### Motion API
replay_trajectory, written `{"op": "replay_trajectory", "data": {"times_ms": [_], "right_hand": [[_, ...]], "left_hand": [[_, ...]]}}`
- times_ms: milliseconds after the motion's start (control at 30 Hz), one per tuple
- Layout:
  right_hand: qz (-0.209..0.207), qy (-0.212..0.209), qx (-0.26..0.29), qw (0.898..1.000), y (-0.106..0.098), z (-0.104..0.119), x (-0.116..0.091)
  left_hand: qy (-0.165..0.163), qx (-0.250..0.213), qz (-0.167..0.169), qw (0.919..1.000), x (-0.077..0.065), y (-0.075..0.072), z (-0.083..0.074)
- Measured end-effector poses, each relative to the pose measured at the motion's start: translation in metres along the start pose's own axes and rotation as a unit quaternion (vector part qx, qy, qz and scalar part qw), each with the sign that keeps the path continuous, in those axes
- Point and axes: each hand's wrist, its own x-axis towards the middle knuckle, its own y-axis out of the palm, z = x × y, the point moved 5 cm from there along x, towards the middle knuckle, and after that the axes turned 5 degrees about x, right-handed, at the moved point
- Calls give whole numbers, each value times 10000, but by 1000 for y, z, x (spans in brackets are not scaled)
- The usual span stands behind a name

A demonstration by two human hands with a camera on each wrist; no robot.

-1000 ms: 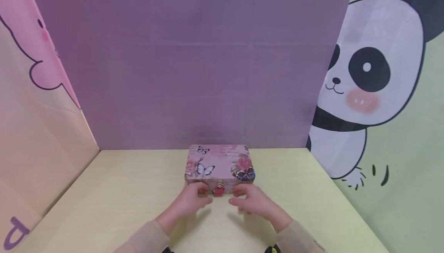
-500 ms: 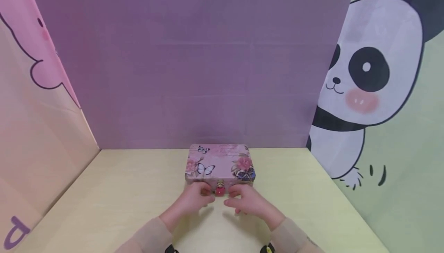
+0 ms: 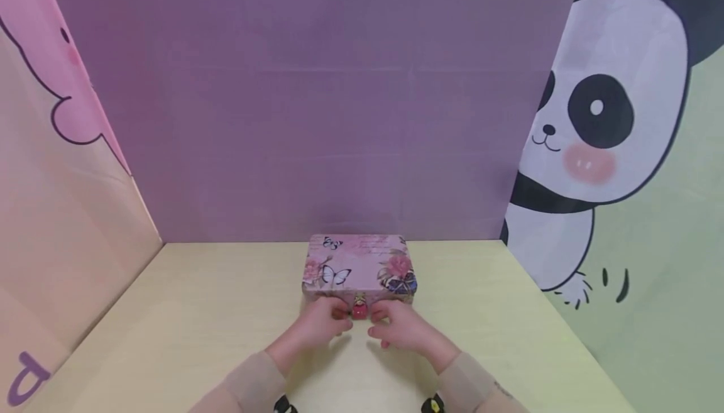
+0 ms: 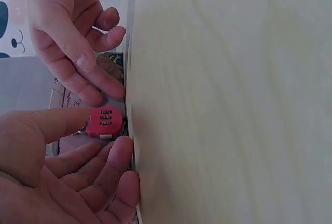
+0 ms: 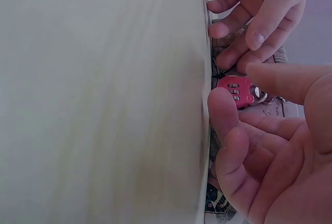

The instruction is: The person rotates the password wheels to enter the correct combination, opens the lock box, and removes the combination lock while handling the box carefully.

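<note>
A pink box printed with butterflies and roses stands against the back wall. On its front hangs a small red combination padlock with number dials; in the left wrist view the padlock shows its three dials plainly. My left hand is just left of the padlock, its fingers loosely bent by the box front. To the padlock's right is my right hand, fingers likewise loosely bent. Neither hand visibly grips the padlock. Whether a fingertip touches it or the box front, I cannot tell.
A pale wooden table spreads around the box. Behind it rises a purple cloth wall. Side panels carry a panda picture on the right and a pink cartoon figure on the left.
Both hands have drawn slightly closer to the padlock, the left one moving right and the right one moving left. The padlock has shifted very slightly rightward in view; the box stays put.
</note>
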Motion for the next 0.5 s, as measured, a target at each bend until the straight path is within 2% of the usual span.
{"op": "replay_trajectory", "data": {"times_ms": [267,500], "right_hand": [[0,-97,-206,9997,2,3,1],[2,-242,-283,9993,5,5,3]], "left_hand": [[60,174,10,9998,3,3,0],[245,636,-84,9976,4,4,-2]]}}
